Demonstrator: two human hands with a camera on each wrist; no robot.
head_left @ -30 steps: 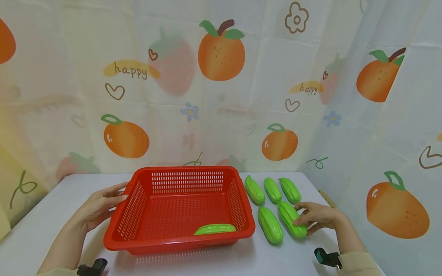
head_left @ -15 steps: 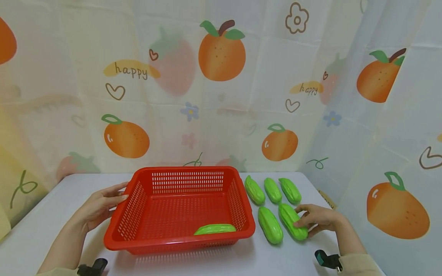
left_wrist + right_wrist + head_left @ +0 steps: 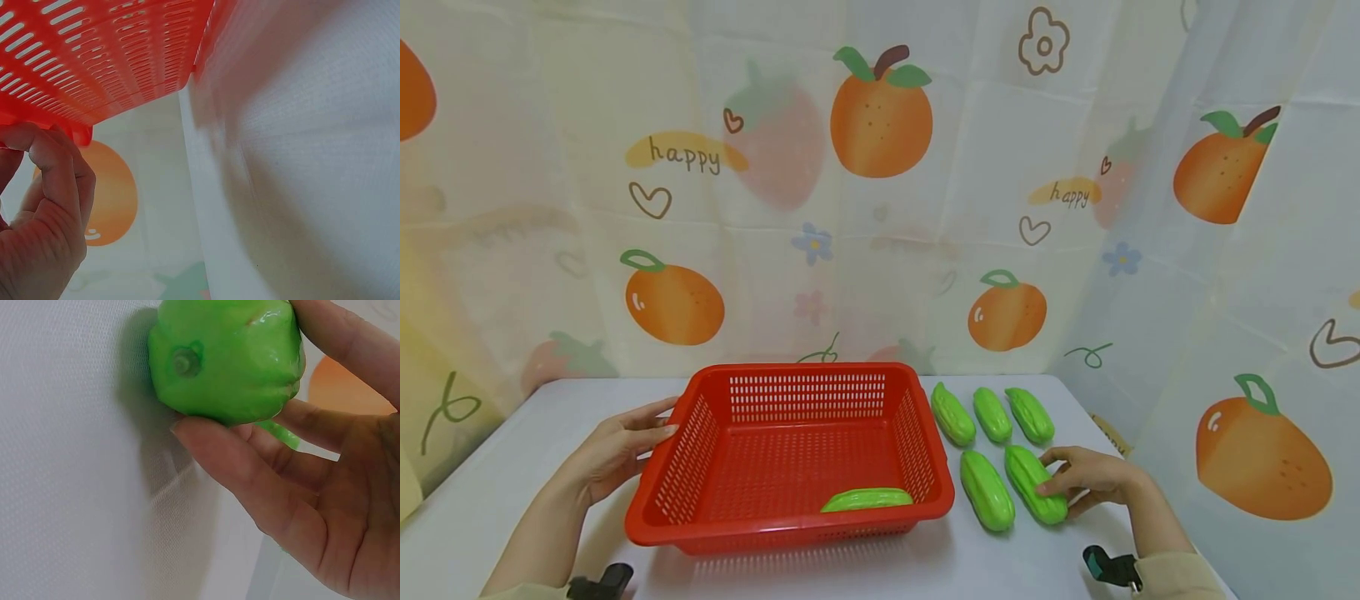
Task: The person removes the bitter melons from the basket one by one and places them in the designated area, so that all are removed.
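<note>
My left hand grips the left rim of a red plastic basket, fingers curled at its edge in the left wrist view. Inside the basket, near its front right corner, lies one green bitter melon. My right hand holds another glossy, ridged bitter melon between thumb and fingers, to the right of the basket. In the right wrist view that melon's rounded end faces the camera, close to the white tabletop. Just left of it lies a further bitter melon.
A row of bitter melons lies behind, along the basket's right side. The white table reaches back to a fruit-printed curtain, which also hangs along the right. A brown item shows past the table's right edge.
The held bitter melon has shifted slightly toward me along the table, my right hand moving with it. The left hand and the basket stay where they were.
</note>
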